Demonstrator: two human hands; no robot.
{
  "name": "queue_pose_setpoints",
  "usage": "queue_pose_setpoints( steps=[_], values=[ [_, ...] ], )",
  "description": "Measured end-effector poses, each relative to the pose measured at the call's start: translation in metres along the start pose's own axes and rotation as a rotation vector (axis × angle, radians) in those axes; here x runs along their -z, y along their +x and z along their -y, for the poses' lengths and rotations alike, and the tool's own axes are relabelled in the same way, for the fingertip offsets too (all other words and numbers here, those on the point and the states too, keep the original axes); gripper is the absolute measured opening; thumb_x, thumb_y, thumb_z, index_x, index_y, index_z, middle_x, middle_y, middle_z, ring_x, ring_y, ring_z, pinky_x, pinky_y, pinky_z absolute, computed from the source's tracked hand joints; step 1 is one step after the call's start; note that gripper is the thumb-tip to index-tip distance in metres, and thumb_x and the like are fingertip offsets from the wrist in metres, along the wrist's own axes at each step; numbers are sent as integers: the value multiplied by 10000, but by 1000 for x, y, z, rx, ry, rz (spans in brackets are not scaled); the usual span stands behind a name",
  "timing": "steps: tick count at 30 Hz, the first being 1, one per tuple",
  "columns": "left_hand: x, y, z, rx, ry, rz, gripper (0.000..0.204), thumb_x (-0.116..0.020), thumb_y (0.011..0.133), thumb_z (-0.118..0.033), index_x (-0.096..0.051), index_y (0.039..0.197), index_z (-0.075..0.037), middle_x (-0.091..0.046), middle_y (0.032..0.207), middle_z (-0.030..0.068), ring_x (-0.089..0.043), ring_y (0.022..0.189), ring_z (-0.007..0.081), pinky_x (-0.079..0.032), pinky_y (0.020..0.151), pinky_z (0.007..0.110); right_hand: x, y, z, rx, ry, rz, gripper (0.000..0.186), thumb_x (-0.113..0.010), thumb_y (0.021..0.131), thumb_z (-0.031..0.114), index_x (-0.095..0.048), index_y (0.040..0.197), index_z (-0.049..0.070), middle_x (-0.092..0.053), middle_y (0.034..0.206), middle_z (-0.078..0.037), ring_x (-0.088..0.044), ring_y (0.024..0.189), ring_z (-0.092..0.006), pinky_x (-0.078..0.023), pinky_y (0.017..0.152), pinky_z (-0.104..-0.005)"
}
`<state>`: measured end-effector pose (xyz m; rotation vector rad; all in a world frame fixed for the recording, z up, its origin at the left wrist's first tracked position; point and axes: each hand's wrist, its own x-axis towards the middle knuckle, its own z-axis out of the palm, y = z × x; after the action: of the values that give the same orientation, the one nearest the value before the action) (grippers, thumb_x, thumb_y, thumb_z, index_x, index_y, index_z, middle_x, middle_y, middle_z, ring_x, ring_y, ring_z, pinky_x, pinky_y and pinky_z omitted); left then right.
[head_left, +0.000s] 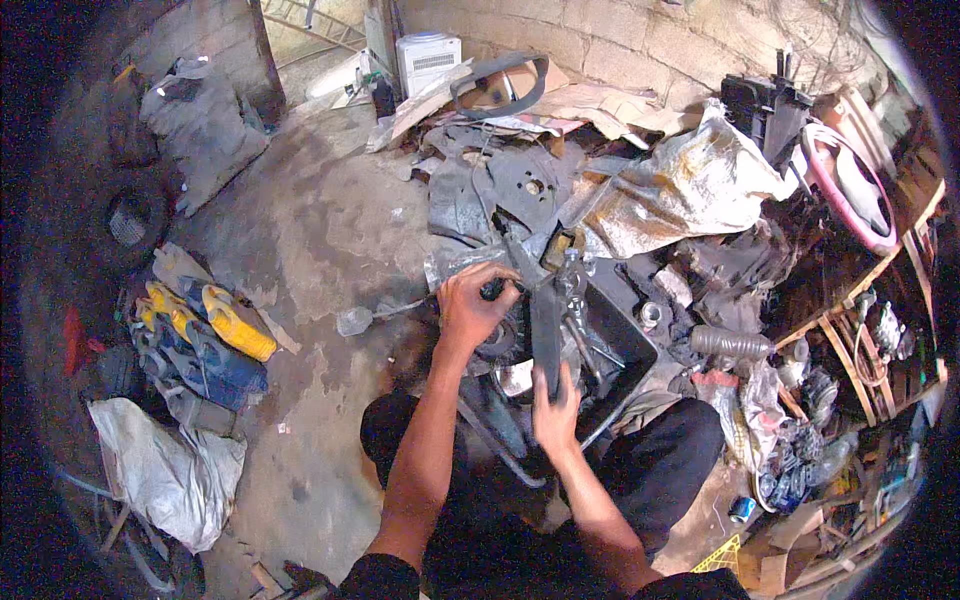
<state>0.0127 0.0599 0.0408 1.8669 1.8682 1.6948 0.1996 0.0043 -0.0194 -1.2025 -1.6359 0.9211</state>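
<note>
My right hand (557, 415) is closed round the near end of a long, flat dark bar (545, 335), which points away from me. My left hand (477, 305) is curled, thumb and forefinger pinched close to the bar's left side; whatever lies between them is too small to make out. Below both hands a dark tray (640, 362) sits between my knees, holding metal tools and greasy parts. A wrench-like metal tool (572, 285) lies just right of the bar.
Beyond the tray lie a dark metal plate (525, 185) and a dirty whitish sack (690, 185). Scrap parts and a ribbed hose (730, 343) crowd the right. Yellow-and-blue items (238, 322) and a pale sack (175, 465) lie left on the stained floor (320, 225).
</note>
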Motion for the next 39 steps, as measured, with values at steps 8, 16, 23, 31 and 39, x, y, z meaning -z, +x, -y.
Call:
queue_pose_setpoints(
  steps=[8,16,23,31,39],
  values=[
    [-4,0,-1,24,-5,-25,116,-703,712,-127,-706,822,-89,-708,859,62,-685,811,258,-524,720,344,7,38,41,-66,50,36,476,-598,938,301,-557,1225,-76,-670,1037,-257,-661,964,-326,-489,856,-399],
    [-7,4,-3,26,-18,31,170,-702,702,-47,-713,869,-77,-724,917,73,-699,902,236,-530,813,337,8,-11,-7,-28,79,-18,377,-603,933,241,-597,1168,-53,-680,1055,-224,-652,1011,-294,-474,898,-387],
    [-6,-1,2,-1,23,-64,142,-721,696,-110,-705,835,-85,-707,857,80,-688,822,264,-528,719,345,-1,32,20,-31,-16,47,480,-619,918,310,-561,1205,-70,-659,1074,-264,-651,1024,-352,-491,876,-391],
    [-4,4,-3,19,10,31,156,-710,734,-56,-703,890,-52,-715,929,98,-693,894,257,-521,815,339,1,29,-12,15,-138,-26,473,-644,903,295,-569,1233,-36,-686,971,-248,-676,934,-360,-508,822,-415],
    [-8,7,0,-75,-34,-28,115,-702,719,-100,-707,833,-87,-707,849,79,-690,793,262,-530,704,342,6,-24,-31,-25,70,36,349,-630,910,216,-589,1161,-23,-691,1005,-203,-678,973,-297,-501,860,-388]
  ],
)
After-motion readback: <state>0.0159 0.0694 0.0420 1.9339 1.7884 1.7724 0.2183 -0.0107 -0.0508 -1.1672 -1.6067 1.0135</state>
